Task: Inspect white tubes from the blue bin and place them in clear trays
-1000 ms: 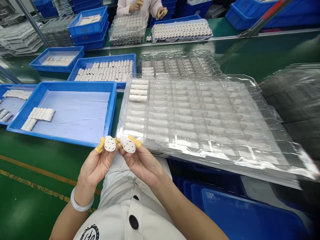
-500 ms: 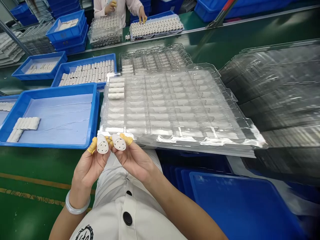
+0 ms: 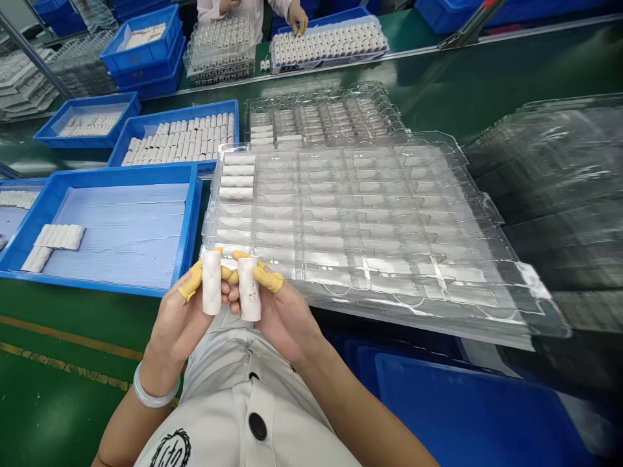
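While the plain white cylinder [image 3: 211, 283] and the marked white cylinder [image 3: 250, 290] sit side by side, slightly apart, our left hand [image 3: 175, 324] and right hand [image 3: 289, 318] close lightly around one each; a fingertip grip best leaves their surfaces visible. The clear plastic tray [image 3: 325, 224] lies beyond our right hand, the blue bin [image 3: 111, 285] beyond our left.

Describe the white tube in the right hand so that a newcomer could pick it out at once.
Start at the big clear tray. By its near left corner are a left hand and a right hand with yellow finger covers. The right hand holds the white tube: dark squiggles show on its side, while the left hand's tube shows none.
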Available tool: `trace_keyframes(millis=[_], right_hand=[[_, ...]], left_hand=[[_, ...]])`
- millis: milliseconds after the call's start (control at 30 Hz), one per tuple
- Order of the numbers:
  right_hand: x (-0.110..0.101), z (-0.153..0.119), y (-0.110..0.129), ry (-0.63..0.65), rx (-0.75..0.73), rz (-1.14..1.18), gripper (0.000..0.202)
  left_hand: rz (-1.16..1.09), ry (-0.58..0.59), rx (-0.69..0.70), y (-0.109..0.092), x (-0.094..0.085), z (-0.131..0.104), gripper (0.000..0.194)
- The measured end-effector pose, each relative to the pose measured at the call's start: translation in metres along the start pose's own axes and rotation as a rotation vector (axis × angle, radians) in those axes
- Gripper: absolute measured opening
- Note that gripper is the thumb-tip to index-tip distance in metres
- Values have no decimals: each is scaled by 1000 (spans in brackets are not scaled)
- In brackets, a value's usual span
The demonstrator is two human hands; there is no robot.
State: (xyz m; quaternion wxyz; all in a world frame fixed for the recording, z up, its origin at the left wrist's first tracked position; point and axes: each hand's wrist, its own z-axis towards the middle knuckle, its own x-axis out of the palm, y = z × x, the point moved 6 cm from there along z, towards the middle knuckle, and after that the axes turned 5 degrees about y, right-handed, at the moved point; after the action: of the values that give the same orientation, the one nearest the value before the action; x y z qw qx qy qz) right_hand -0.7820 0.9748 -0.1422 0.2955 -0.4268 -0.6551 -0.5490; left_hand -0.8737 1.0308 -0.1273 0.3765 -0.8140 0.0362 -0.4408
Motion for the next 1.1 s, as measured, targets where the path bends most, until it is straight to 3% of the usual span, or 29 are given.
trace_keyframes(millis=[133, 467, 833, 967, 1100], right_hand=[[5, 8, 5, 30, -18, 39, 34], [2, 31, 13, -54, 11, 78, 32], [0, 43, 14, -116, 56, 192, 38], [5, 44, 17, -94, 49, 173, 40], [9, 46, 15, -65, 49, 190, 43]], left_hand=[[5, -18, -16, -6, 1, 6, 41], [-18, -29, -6, -19, -5, 25, 25], [122, 81, 15, -22, -11, 33, 44], [100, 36, -6, -23, -15, 33, 35], [73, -32, -13, -24, -19, 33, 39]])
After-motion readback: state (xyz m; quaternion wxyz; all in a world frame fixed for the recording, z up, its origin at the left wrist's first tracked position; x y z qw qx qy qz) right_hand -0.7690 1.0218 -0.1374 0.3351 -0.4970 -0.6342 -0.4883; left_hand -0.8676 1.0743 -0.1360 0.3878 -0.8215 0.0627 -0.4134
